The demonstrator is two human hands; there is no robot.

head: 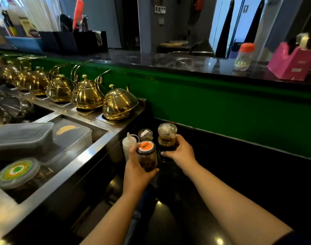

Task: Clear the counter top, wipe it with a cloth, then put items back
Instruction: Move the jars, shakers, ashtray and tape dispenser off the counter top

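At frame center, left hand [137, 171] is gripping upright jar [146, 156]; right hand [180, 152] is clasping bottle [167, 138] just beside it.

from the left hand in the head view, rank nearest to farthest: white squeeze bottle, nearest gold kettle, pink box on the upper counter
1. White squeeze bottle, just left of the left hand.
2. Nearest gold kettle, behind and left.
3. Pink box, far right on the upper counter.

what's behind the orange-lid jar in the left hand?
Behind the orange-lid jar, held by the left hand, stand a white squeeze bottle and a clear-lidded jar. The held jar and hand cover their lower parts, so their contents cannot be told.
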